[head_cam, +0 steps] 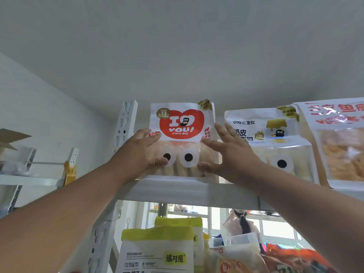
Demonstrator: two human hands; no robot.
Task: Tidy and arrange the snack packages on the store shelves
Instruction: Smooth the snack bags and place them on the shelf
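A white bread package with a red heart reading "I YOU" stands upright at the left end of the top shelf. My left hand lies against its left side, fingers straight, thumb pressing the clear lower front. On the package's right edge rests my right hand, with fingers spread and the thumb touching the lower right corner. A second white bread package stands right beside it, partly behind my right hand. Further right stands a larger package with red lettering.
A white perforated upright post borders the shelf on the left. On the shelf below stand white bags with yellow-green tops and an orange chips bag. A person is visible behind the shelving. Another rack stands at far left.
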